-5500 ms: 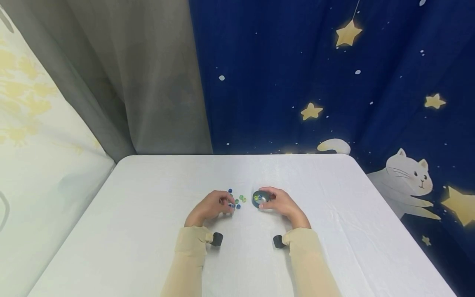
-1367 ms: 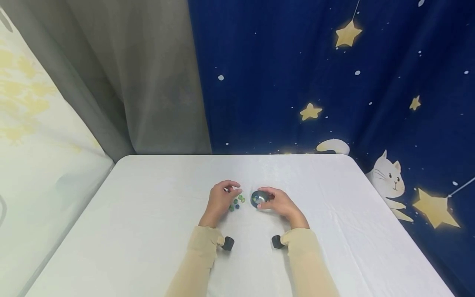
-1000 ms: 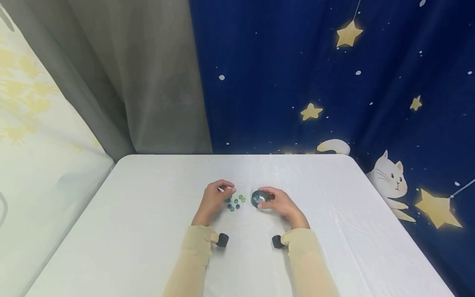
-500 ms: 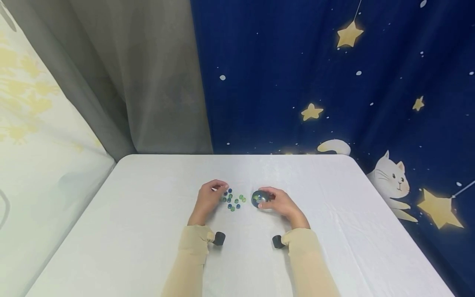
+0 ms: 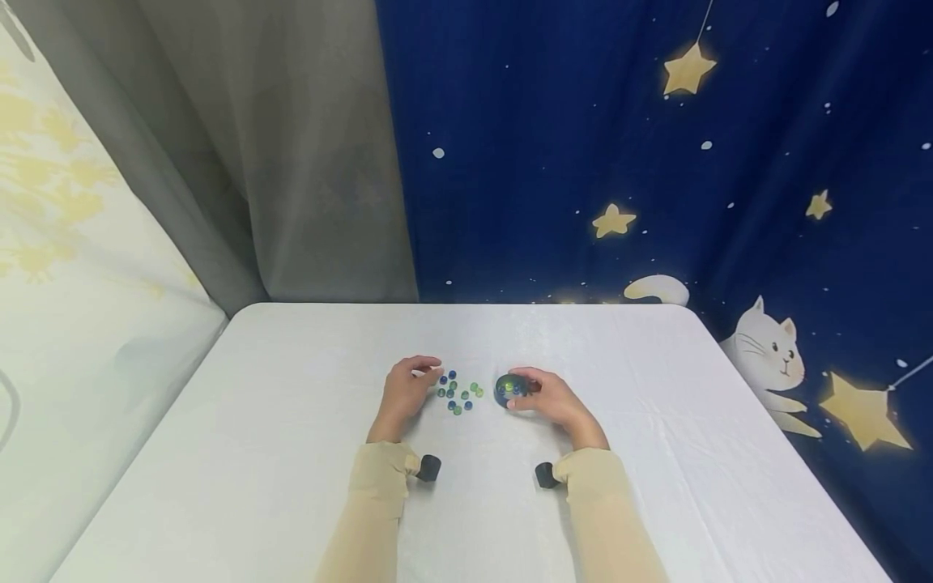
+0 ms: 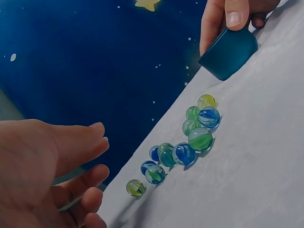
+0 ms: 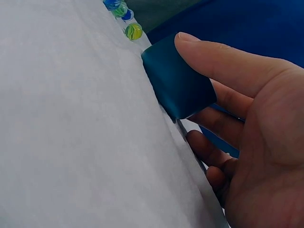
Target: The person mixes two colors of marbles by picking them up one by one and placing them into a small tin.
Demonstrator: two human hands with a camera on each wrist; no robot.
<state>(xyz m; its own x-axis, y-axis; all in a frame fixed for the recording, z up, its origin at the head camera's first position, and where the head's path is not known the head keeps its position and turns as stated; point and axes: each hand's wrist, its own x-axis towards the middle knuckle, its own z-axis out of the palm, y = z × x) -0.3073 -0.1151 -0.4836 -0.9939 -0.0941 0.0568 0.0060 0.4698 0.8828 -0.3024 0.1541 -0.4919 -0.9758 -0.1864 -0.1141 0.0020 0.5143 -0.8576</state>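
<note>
Marbles (image 5: 457,392) lie uncovered now that my left hand (image 5: 405,391), fingers relaxed and holding nothing, has drawn back; my right hand (image 5: 551,399) still grips the teal cup (image 5: 510,389).

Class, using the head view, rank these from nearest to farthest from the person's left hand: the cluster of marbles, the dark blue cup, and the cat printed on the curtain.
1. The cluster of marbles, on the table just right of the left hand.
2. The dark blue cup, beyond the marbles, held by the right hand.
3. The cat, printed on the curtain off the table's far right edge.
</note>
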